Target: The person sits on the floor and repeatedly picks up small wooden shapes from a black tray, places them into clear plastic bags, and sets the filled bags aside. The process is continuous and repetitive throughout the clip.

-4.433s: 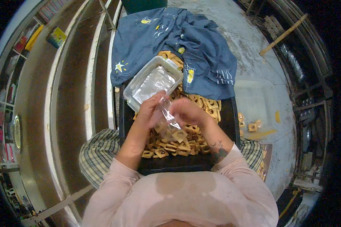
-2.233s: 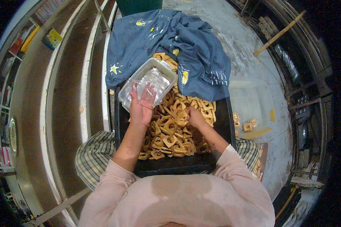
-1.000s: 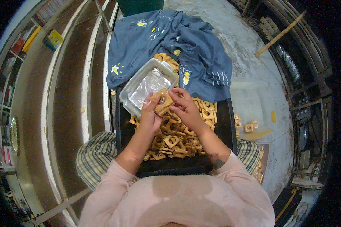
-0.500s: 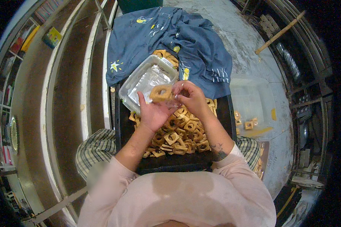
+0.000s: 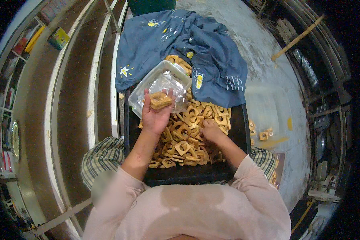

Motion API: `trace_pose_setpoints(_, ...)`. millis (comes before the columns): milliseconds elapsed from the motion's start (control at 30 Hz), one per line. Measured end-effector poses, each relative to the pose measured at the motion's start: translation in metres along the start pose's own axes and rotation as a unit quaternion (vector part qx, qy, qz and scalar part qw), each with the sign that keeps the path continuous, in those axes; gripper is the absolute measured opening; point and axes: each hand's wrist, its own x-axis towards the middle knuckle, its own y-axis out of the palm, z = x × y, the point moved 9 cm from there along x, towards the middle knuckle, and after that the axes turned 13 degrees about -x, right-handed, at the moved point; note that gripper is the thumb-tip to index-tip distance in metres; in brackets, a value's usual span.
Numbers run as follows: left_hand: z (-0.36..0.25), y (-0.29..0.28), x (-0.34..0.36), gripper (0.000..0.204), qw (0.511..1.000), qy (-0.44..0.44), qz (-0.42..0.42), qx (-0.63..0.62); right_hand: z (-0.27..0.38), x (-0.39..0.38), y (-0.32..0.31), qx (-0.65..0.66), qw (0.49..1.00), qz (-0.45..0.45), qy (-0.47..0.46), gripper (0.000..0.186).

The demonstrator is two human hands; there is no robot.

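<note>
My left hand [image 5: 155,118] supports a square holed biscuit [image 5: 160,101], apparently in clear plastic, on its palm over a translucent plastic container [image 5: 140,92] with shiny plastic inside. My right hand [image 5: 210,130] reaches into the heap of biscuits [image 5: 182,148], its fingers curled; what they grip, if anything, is hidden among the pieces. The heap lies in a black tray [image 5: 238,140] on my lap. A blue printed cloth [image 5: 216,60] covers the far end of the tray, beside the container.
Long white-edged boards, like steps or shelves [image 5: 96,64], run along my left. A green bin [image 5: 150,6] stands beyond the cloth. At right, a translucent bin [image 5: 274,104] holds a few wrapped biscuits on the grey floor [image 5: 288,168]. A wooden pole [image 5: 298,38] lies near dark metal racks [image 5: 328,108].
My hands were together around a biscuit and plastic. Now my left hand has moved left with the biscuit on its palm, and my right hand has gone down into the heap.
</note>
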Motion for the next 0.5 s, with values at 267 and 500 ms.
trace_pose_setpoints(267,-0.024,-0.007,0.005,0.057,0.988,0.105,0.012,0.116,-0.067,0.006,-0.067,0.532,0.825,-0.110,0.157,0.026)
trace_pose_setpoints(500,0.008,0.021,-0.011,0.087,0.938,0.089,0.140,0.303,-0.016,0.006,-0.132,0.880,0.469,-0.055,-0.059,0.032)
